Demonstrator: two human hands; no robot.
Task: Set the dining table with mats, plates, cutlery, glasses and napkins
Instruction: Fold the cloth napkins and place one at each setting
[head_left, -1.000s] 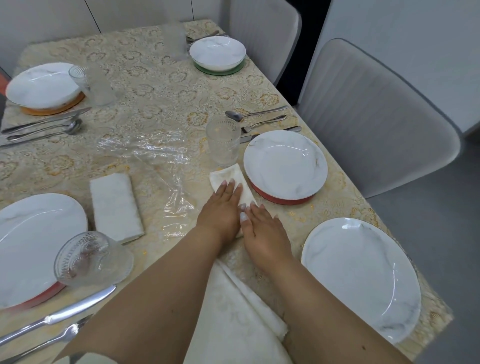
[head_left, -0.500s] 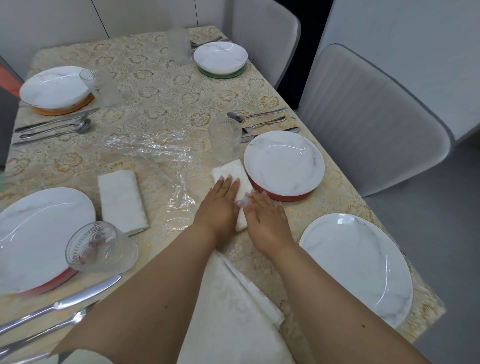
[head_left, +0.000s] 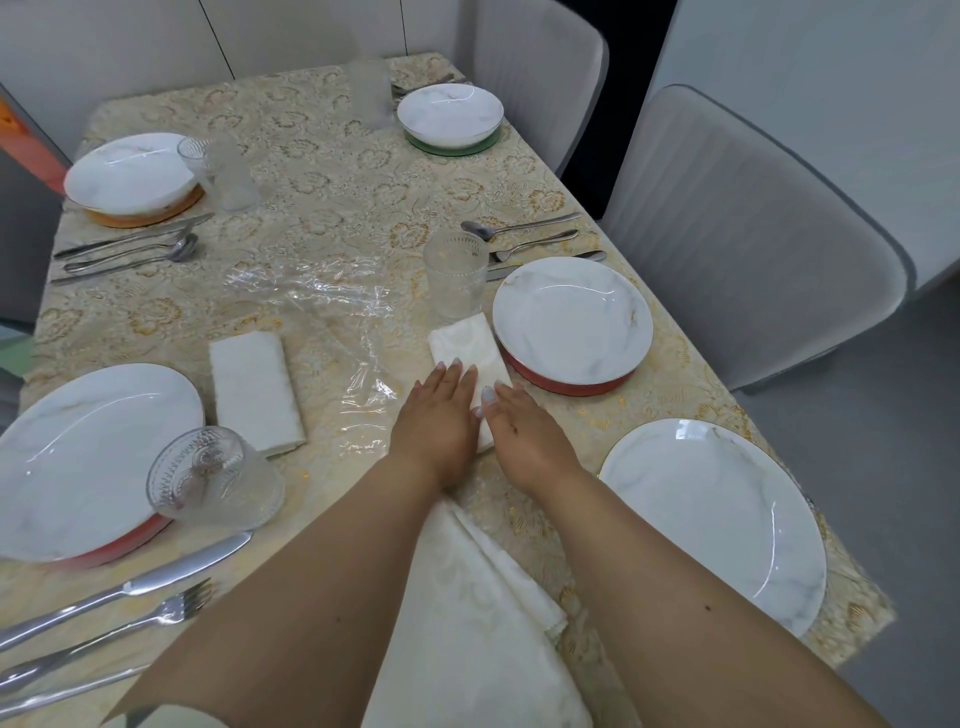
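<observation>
Head view: napkin step, w/ left hand (head_left: 435, 422) & right hand (head_left: 522, 435) side by side, fingers flat, pressing folded napkin (head_left: 470, 358) beside plate (head_left: 571, 319) near table's right edge; next prob lift off & grab loose cloth (head_left: 467, 597) at near edge.

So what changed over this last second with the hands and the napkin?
Little: both hands, left and right, stay flat on the folded white cloth napkin beside the red-matted marble plate. Nothing gripped or released. Apparent shifts match the camera's movement.
</observation>
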